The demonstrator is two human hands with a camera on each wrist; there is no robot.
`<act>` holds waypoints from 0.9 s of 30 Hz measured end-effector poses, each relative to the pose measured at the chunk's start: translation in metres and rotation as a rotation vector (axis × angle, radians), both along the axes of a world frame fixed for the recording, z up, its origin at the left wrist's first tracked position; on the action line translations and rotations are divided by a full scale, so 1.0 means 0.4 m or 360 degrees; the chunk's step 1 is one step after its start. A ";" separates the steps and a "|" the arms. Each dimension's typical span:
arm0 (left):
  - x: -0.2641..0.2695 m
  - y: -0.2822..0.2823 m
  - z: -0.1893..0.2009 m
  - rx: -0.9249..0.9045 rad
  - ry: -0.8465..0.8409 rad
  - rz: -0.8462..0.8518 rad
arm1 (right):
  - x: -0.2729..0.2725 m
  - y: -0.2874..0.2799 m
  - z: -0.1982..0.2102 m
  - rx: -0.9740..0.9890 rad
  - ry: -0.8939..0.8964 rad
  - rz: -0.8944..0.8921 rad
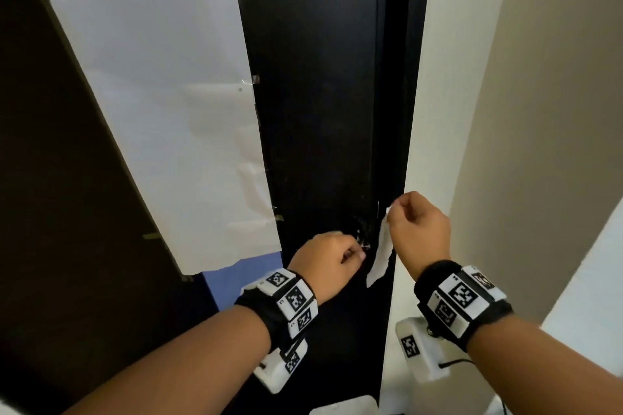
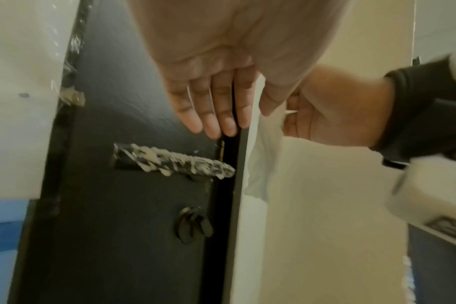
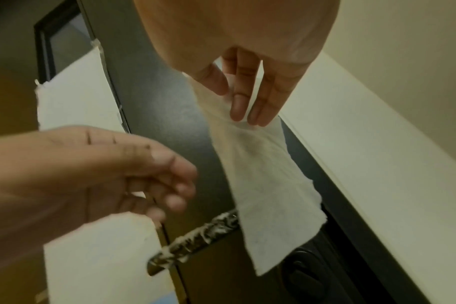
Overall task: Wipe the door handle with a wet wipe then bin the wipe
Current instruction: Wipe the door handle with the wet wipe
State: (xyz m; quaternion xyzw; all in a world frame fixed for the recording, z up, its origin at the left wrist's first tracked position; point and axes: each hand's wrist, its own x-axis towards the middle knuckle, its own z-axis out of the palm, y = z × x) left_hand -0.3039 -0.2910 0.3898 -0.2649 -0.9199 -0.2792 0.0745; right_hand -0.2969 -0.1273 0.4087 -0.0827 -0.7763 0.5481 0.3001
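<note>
Up close at the black door (image 1: 313,111): right hand (image 1: 418,229) pinches the top of the wet wipe (image 3: 268,185) between thumb and fingertips — the sheet hangs loose just in front of the door edge, its lower end near the lever's tip. Left hand (image 1: 328,258) holds nothing, fingers loosely curled and close together, hovering just above the door handle (image 2: 173,160), a horizontal lever smeared with pale residue. Large white paper (image 1: 151,94) is taped to the door's left.
</note>
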 end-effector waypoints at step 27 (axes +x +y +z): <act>-0.260 -0.194 0.058 -0.1241 0.1043 0.0008 | -0.164 -0.018 -0.166 0.0622 -0.0200 0.0569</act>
